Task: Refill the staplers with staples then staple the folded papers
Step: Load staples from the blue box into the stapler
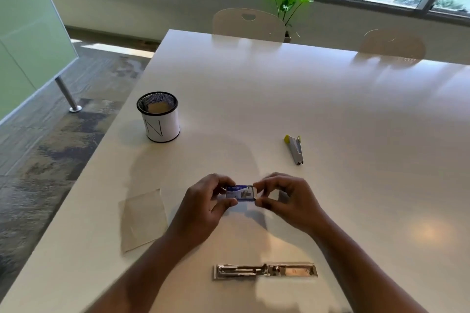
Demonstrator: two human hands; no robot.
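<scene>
Above the table, both hands pinch staple box (240,193).

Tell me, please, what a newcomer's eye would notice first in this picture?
First, the two hands at the centre: the left hand and right hand pinch a small blue staple box between them above the white table. Next, a metal stapler lies folded open at the near edge.
</scene>
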